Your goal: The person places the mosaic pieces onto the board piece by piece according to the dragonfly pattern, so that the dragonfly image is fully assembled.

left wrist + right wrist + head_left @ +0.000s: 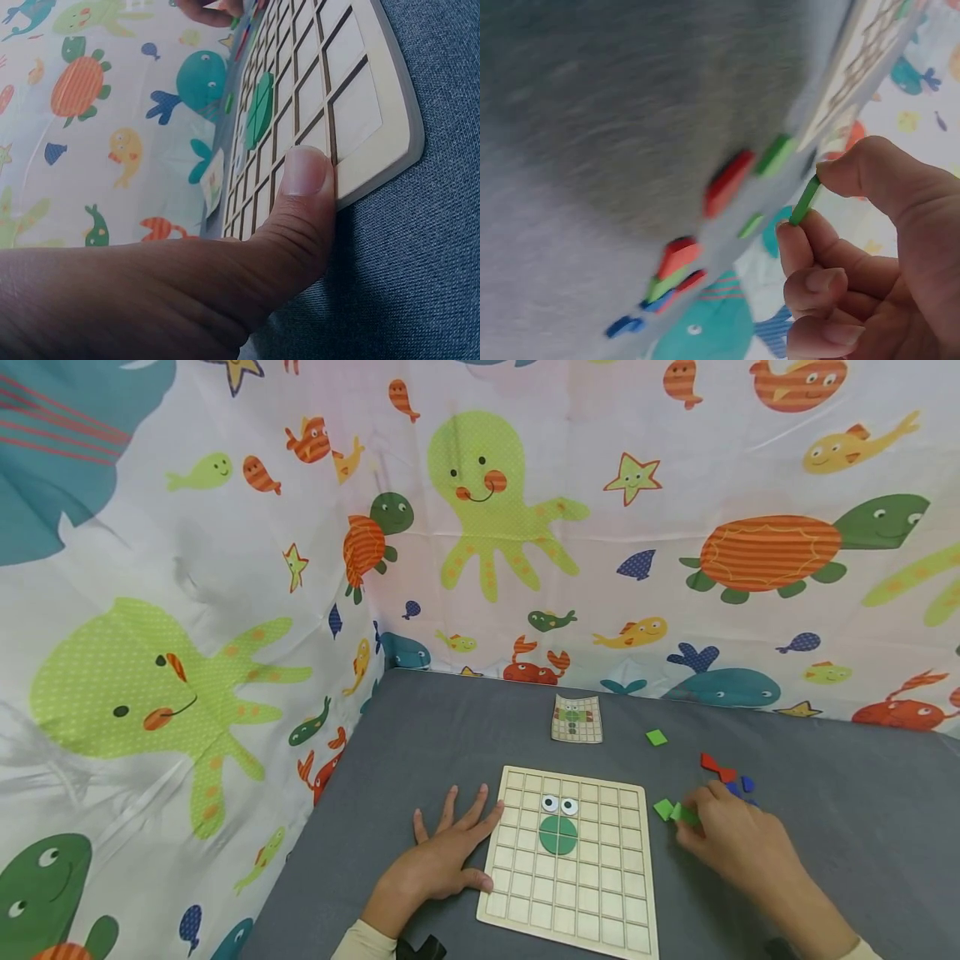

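A wooden grid board (592, 893) lies on the grey cloth. On it sit two eye pieces (550, 803) above a green circle (551, 828) made of quarter pieces. My left hand (442, 856) rests at the board's left edge with fingers spread, and its thumb (304, 176) lies on the rim in the left wrist view. Right of the board, my right hand (731, 835) pinches a small green tile (805, 200) between thumb and fingertip, above the cloth. Another green tile (663, 810) lies beside that hand. Red tiles (708, 763) and blue pieces (747, 784) lie just beyond it, partly hidden.
A small pattern card (577, 731) stands or lies behind the board; its top edge curls. One more green tile (656, 737) lies right of the card. A printed sea-animal curtain (570, 568) borders the table at the back and left.
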{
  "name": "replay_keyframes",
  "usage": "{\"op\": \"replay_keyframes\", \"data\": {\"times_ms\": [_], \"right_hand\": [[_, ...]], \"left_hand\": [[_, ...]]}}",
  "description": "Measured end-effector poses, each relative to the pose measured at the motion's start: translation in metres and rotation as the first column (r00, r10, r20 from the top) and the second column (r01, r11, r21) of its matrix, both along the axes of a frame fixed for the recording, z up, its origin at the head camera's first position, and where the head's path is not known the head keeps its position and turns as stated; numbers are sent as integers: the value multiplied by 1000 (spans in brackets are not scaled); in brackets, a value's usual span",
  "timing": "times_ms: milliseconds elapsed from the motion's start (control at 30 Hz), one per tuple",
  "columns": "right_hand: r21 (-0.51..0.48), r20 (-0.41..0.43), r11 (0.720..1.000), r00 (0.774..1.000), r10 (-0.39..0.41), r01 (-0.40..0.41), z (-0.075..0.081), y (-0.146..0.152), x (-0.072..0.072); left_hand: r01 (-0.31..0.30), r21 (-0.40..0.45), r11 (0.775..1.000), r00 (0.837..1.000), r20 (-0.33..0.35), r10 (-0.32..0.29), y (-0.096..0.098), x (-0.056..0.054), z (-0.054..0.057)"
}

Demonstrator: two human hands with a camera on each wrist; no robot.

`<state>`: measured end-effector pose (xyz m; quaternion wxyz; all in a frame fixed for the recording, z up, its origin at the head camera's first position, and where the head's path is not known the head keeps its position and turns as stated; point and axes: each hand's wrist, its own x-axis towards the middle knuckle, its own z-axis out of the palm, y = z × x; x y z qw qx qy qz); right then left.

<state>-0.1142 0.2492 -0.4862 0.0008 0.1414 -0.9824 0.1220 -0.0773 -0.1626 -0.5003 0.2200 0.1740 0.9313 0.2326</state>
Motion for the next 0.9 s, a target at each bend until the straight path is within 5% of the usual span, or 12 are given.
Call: {"op": "replay_keyframes", "data": {"times_ms": [167, 467, 900], "right_hand": [[-27, -106, 996, 991, 83, -86, 7, -26, 1], [-23, -274, 966, 931, 240, -256, 13, -89, -5], [3, -250, 930, 901, 356, -367, 4, -147, -11]], "left_hand": [[1, -1, 1000, 1000, 1, -1, -2, 0, 0], [2, -7, 1000, 1000, -6, -2, -3, 1, 0], [12, -19, 1000, 1000, -8, -12, 0, -1, -1]]}}
